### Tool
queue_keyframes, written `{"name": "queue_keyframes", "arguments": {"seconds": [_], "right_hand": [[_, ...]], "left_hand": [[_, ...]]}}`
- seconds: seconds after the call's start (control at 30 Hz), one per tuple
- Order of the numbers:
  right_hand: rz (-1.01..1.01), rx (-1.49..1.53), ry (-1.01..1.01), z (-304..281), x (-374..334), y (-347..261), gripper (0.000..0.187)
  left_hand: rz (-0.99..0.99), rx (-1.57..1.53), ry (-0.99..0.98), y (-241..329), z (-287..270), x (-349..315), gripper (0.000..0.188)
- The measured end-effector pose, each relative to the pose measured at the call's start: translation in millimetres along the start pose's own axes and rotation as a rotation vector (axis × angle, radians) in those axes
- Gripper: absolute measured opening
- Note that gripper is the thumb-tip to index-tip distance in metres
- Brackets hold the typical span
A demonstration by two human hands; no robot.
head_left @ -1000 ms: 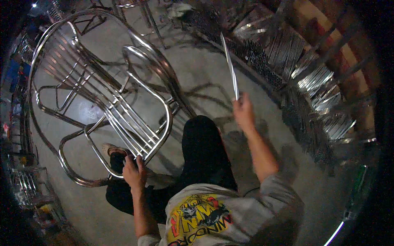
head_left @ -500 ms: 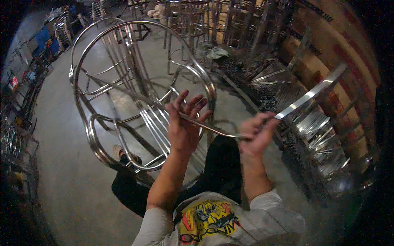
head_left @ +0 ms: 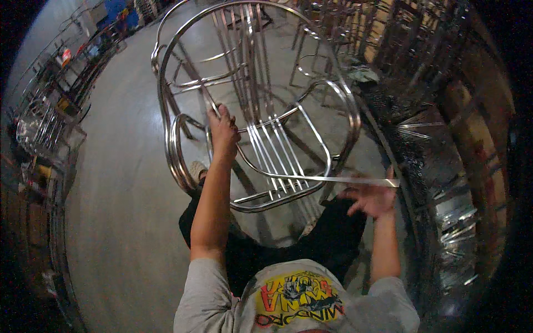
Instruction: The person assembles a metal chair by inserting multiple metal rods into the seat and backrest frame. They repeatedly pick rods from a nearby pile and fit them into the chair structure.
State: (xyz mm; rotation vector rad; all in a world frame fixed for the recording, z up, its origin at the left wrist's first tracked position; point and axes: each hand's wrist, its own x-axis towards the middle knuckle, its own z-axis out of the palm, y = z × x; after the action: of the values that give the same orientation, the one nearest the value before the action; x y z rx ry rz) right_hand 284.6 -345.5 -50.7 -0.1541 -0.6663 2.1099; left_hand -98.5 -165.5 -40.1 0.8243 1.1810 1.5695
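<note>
In front of my legs stands a shiny tubular metal chair frame [head_left: 170,139] with rounded loops and long parallel slats. My left hand [head_left: 224,133] is closed around a long, bent, flat metal strip [head_left: 344,179] over the left part of the frame. From that hand the strip curves down and runs right, across the front ends of the slats. Its bright right end lies by my right hand [head_left: 375,197], whose fingers are spread and partly blurred. Whether that hand touches the strip is unclear.
Long metal pieces [head_left: 458,222] lie in a shiny heap on the right, beside brown cardboard [head_left: 488,183]. More metal frames [head_left: 408,44] stand at the back right. Racks with metal parts [head_left: 41,119] line the left side. A pale cloth [head_left: 358,72] lies behind the chair frame.
My left hand has gone from open under the strip to gripping it, farther left. My right hand has let go and moved right and lower. The view has shifted, with the strip now lower across the chair frame.
</note>
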Motion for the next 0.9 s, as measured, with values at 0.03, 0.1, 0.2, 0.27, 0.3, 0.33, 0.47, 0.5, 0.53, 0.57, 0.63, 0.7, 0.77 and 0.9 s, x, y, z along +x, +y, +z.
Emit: {"name": "queue_keyframes", "arguments": {"seconds": [0.03, 0.1, 0.2, 0.27, 0.3, 0.33, 0.47, 0.5, 0.53, 0.57, 0.63, 0.7, 0.77, 0.9], "right_hand": [[0.156, -0.006, 0.071, 3.9, 1.7, 12.7, 0.089], [0.373, -0.119, 0.158, 12.3, 9.0, 48.0, 0.078], [0.585, -0.230, 0.286, 30.0, 23.5, 103.2, 0.070], [0.613, -0.010, 0.344, 35.2, 36.3, 121.7, 0.067], [0.658, 0.026, 0.372, 35.2, 41.8, 120.7, 0.067], [0.602, 0.203, 0.372, 34.3, 48.9, 120.9, 0.068], [0.500, 0.270, 0.328, 22.0, 69.1, 91.4, 0.086], [0.450, 0.196, 0.368, 19.7, 72.8, 88.8, 0.087], [0.370, 0.158, 0.425, 18.1, 74.8, 86.6, 0.087], [0.288, -0.010, 0.531, 17.3, 76.1, 88.6, 0.070], [-0.047, -0.813, 0.597, 15.7, 74.3, 91.4, 0.056], [-0.300, -1.068, 0.573, 12.4, 69.1, 90.3, 0.048], [-0.022, -1.058, 0.491, 4.6, 64.7, 81.4, 0.050], [0.284, -0.232, 0.397, -7.1, 63.9, 70.7, 0.055]], "left_hand": [[0.104, 0.076, 0.022, -7.0, -4.9, 12.6, 0.037], [0.312, 0.320, 0.068, -21.6, -5.1, 42.8, 0.038], [0.378, 0.412, 0.069, -38.8, -5.8, 74.3, 0.039], [0.325, 0.384, 0.065, -44.9, -3.4, 90.3, 0.040], [0.300, 0.376, 0.063, -45.7, -2.6, 97.0, 0.040], [0.329, 0.334, 0.060, -46.0, -0.5, 103.1, 0.040], [0.322, 0.359, 0.108, -44.5, 6.8, 123.9, 0.039], [0.340, 0.378, 0.126, -44.5, 8.0, 128.2, 0.039], [0.351, 0.379, 0.127, -44.8, 9.4, 132.8, 0.039], [0.352, 0.389, 0.115, -45.5, 9.9, 136.2, 0.039], [0.350, 0.339, 0.087, -47.4, 11.7, 143.4, 0.038], [0.327, 0.228, 0.052, -51.0, 13.3, 148.1, 0.037], [0.326, 0.194, 0.019, -54.0, 15.0, 154.2, 0.038], [0.357, 0.185, -0.020, -57.2, 17.3, 167.5, 0.040]]}}
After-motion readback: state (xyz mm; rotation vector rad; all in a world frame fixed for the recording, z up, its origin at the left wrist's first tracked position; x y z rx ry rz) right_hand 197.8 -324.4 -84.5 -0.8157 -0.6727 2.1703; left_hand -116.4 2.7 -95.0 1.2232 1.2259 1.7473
